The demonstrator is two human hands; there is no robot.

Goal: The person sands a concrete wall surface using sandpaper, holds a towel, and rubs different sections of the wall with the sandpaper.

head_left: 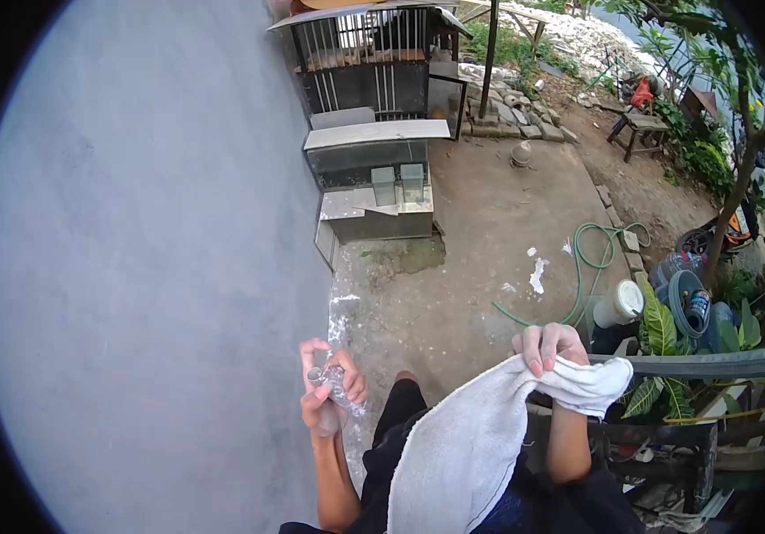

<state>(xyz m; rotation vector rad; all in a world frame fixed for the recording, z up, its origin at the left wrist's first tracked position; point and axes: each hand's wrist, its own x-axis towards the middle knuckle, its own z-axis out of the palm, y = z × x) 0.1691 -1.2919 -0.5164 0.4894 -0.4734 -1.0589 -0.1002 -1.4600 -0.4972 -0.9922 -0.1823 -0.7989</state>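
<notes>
My left hand (336, 376) is closed around a small clear bottle (333, 416), held close to the grey wall. The bottle's round opening shows near my thumb; the fingers cover much of the rest. In my right hand (553, 343) a white cloth (467, 440) is pinched between thumb and fingers. Its long part hangs down in front of my dark clothes, and a short bunched end sticks out to the right. Cloth and bottle are apart.
A smooth grey wall (151, 267) fills the left side. Ahead stand a black barred cage (360, 84) and a low cabinet (382, 227) with two glass containers. A green hose (578, 258), white bucket (621, 304), potted plants and a metal rail (712, 366) are at right.
</notes>
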